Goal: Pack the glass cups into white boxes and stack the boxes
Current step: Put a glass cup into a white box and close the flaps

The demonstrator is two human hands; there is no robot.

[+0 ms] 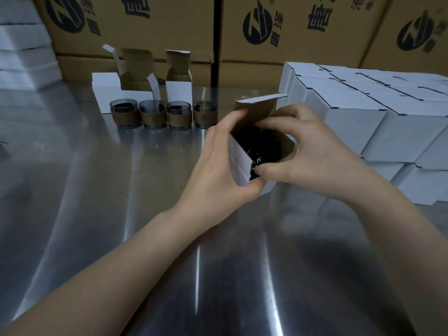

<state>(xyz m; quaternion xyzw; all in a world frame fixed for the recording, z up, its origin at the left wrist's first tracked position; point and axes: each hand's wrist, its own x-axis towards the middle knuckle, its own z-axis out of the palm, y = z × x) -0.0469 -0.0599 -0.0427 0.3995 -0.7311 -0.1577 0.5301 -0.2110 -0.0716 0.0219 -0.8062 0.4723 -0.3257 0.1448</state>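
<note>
Steel table (97, 190) gleams as left hand (225, 170) and right hand (305, 154) both grip a white box (238, 163), glass cup (263, 144) inside, lid flap up; closed boxes (363, 112) sit stacked right, four cups (152, 115) wait unpacked at the far side.

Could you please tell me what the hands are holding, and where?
Both hold the open white box: left hand grips its left wall, right hand its right side.

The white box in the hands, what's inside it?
A dark glass cup shows inside the white box, gripped by the left hand and right hand. Box walls and the hands cover most of it.
</note>
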